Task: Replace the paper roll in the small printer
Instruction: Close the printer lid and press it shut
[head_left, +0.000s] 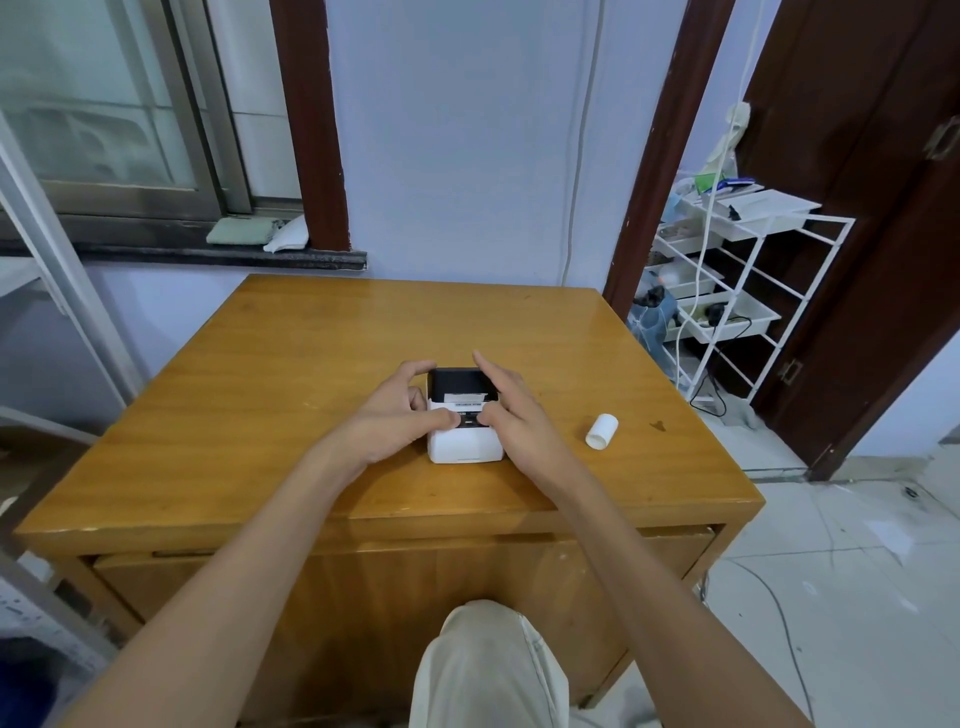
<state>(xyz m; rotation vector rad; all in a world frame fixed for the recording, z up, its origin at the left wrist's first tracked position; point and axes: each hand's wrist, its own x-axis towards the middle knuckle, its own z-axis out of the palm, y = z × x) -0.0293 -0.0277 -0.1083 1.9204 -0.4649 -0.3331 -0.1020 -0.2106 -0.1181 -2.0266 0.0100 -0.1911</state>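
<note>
We see the small printer (464, 415) sitting just right of frame centre on the wooden table (291, 374). White body, black top section at the far end, short strip of white paper showing at the slot.

Left hand (397, 415) is wrapped around the printer's left side: fingers curl over the far left corner of the black top, thumb lies across the front panel near the dark button strip. So it's gripping the printer body.

Right hand (511, 415) sits against the printer's right side. Index finger is extended and raised, pointing toward the upper part of the frame over the black top; the other fingers bend down onto the right edge and the button strip. Thumb is hidden, so we can't tell if this hand actually clamps anything or just rests there.

Spare paper roll (601, 431) lies on its side on the table, right of centre, well apart from the printer and clear of both hands. Neither hand touches it.

White wire rack (737, 291) stands off the table at the right of the frame.
</note>
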